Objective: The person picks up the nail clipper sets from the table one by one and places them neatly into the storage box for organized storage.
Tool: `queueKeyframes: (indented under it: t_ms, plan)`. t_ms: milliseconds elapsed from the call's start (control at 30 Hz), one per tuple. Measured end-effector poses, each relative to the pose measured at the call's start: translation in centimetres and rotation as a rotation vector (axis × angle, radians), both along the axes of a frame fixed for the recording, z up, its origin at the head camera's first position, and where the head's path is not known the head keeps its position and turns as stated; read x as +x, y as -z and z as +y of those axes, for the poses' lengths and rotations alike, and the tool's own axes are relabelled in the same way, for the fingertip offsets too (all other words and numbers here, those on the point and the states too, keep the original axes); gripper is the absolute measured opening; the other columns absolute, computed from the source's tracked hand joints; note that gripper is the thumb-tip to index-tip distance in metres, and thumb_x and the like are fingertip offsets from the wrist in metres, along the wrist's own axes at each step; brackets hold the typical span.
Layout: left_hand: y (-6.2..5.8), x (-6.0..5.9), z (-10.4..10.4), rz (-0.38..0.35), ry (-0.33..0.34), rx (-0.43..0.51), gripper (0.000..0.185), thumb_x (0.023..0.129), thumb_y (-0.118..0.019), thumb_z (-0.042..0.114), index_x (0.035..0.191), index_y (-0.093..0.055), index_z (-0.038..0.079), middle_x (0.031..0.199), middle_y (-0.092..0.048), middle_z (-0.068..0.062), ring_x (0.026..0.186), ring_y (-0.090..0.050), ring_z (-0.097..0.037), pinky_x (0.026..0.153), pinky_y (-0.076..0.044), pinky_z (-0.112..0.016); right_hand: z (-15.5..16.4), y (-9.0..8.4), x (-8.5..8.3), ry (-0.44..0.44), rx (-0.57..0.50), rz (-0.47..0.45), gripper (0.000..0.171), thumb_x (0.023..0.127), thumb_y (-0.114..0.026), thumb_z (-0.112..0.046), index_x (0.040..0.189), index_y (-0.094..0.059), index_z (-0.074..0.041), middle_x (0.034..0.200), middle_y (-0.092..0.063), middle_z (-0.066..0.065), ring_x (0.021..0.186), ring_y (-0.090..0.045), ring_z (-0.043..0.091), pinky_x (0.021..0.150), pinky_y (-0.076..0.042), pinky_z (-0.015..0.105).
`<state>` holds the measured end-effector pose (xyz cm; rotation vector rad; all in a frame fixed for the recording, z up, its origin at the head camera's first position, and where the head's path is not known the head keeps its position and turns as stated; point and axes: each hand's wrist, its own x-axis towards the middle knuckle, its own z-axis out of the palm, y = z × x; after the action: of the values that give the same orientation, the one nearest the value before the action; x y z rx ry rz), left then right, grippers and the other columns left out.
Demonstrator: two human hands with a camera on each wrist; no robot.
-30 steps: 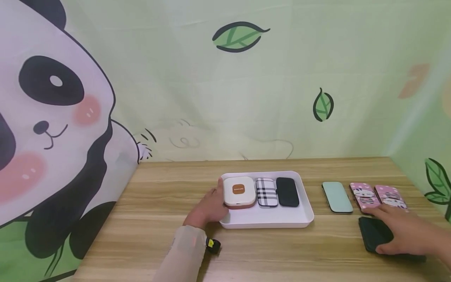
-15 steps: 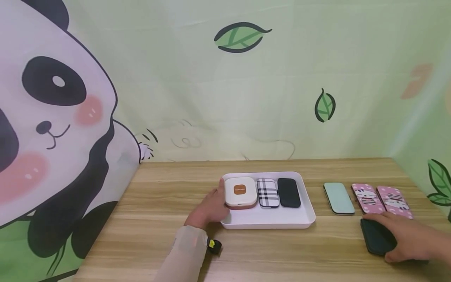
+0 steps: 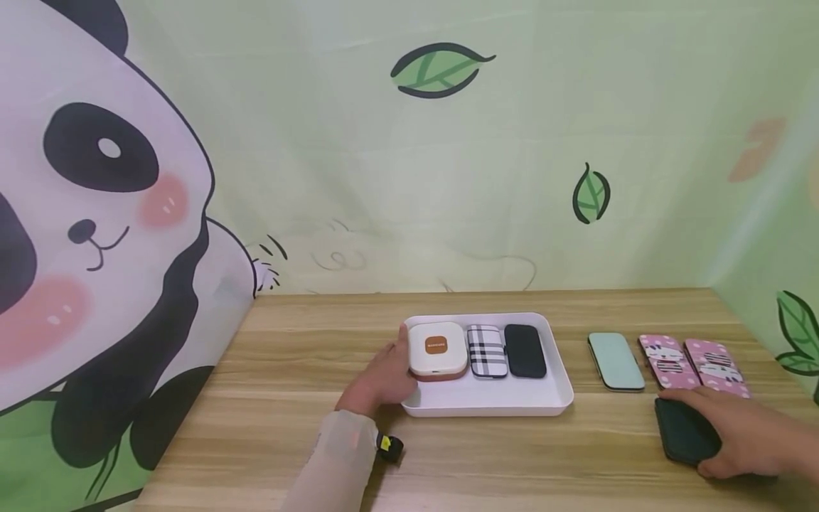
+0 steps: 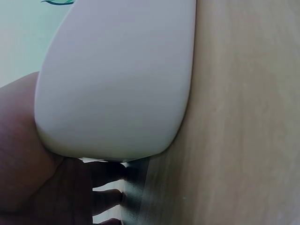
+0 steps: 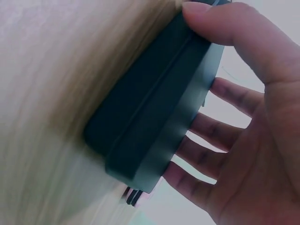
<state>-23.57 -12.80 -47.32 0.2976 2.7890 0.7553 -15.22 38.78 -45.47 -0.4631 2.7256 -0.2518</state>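
Note:
My left hand (image 3: 380, 378) holds the left end of a white tray (image 3: 512, 398). Close up in the left wrist view, the tray's wall (image 4: 117, 93) fills the middle, and fingers show beyond it. Inside the tray lie a white square case (image 3: 451, 361) with a brown label, a plaid case (image 3: 488, 350) and a black case (image 3: 525, 350). Over at the right, my right hand (image 3: 748, 430) grips a dark green case (image 3: 686, 432). The right wrist view has the thumb on one edge of that green case (image 5: 154, 112) and the fingertips along its opposite side.
Right of the tray, a pale mint case (image 3: 616, 361) lies flat on the wooden table (image 3: 512, 462). Two pink patterned cases (image 3: 668, 361) sit side by side just behind my right hand. A printed cloth backdrop (image 3: 333, 142) stands along the table's back edge.
My right hand has shifted slightly to the right over the dark green case. The left hand and the tray stay in place; the head view has moved a little.

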Motion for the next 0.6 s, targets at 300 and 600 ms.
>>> queueKeyframes:
  t_ms: [300, 600]
  plan:
    - [0.1, 0.1, 0.0, -0.023, -0.019, 0.007, 0.100, 0.085, -0.060, 0.012, 0.161, 0.005, 0.008, 0.164, -0.026, -0.014, 0.151, -0.023, -0.032, 0.122, -0.020, -0.048, -0.7, -0.1, 0.1, -0.016, -0.040, 0.072, 0.099, 0.062, -0.089, -0.048, 0.143, -0.049, -0.008, 0.135, -0.057, 0.021, 0.106, -0.056, 0.029, 0.075, -0.048, 0.044]
    - [0.2, -0.1, 0.0, -0.023, -0.017, 0.017, 0.102, 0.084, -0.061, 0.012, 0.161, 0.006, 0.008, 0.165, -0.025, -0.014, 0.151, -0.023, -0.032, 0.122, -0.021, -0.047, -2.5, -1.6, -0.7, -0.027, 0.005, 0.097, 0.099, 0.065, -0.085, -0.054, 0.145, -0.048, -0.009, 0.137, -0.055, 0.024, 0.108, -0.057, 0.031, 0.075, -0.048, 0.046]
